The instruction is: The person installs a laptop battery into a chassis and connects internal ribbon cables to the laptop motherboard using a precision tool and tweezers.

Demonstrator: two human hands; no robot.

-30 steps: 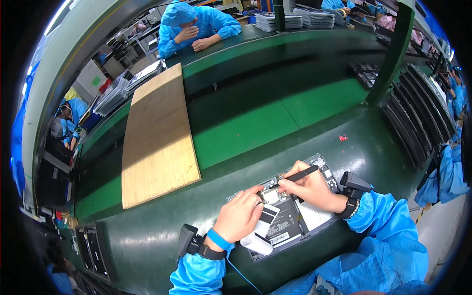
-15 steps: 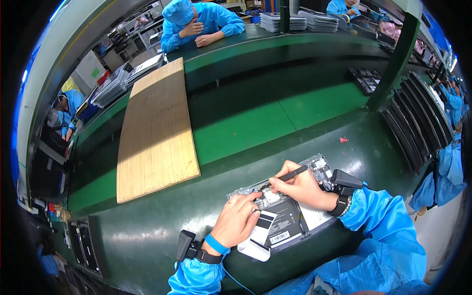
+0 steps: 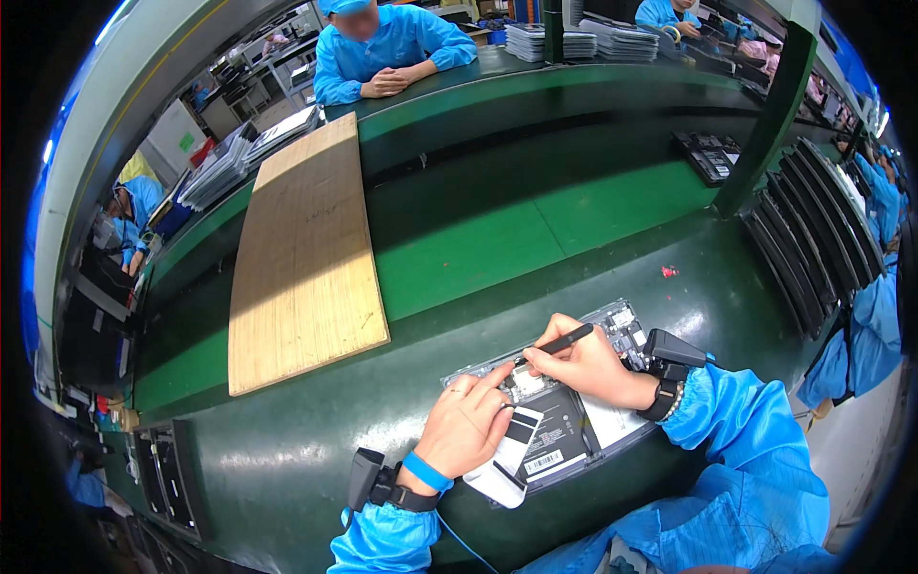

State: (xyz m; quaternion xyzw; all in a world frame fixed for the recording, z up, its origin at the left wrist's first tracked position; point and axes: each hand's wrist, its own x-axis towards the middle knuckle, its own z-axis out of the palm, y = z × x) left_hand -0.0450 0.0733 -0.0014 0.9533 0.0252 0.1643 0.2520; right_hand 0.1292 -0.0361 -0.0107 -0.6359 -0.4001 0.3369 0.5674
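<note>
An opened laptop base [image 3: 574, 462] lies on the dark green bench before me, its black battery [image 3: 557, 430] and circuit board [image 3: 626, 325] exposed. My right hand [image 3: 585, 368] pinches a pair of black tweezers [image 3: 571, 339] over the board's upper middle. Beside their tip, the index finger of my left hand [image 3: 464, 426] reaches onto the board. A white card with black strips [image 3: 514, 442] sits under that hand's thumb, overlapping the battery's left side. The tweezers' tips are too small to make out.
Beyond the bench runs a green conveyor belt [image 3: 478, 258], with a wooden board [image 3: 306, 268] laid across it. Black panels [image 3: 813, 239] stand in a row at right, near a green post [image 3: 770, 124]. A dark tray [image 3: 170, 478] sits lower left. A person in blue [image 3: 392, 57] sits opposite.
My left index finger has stretched farther up and right, toward the tweezers' tip. My right hand has shifted slightly left. The belt has slid left, and the person opposite has lowered a hand.
</note>
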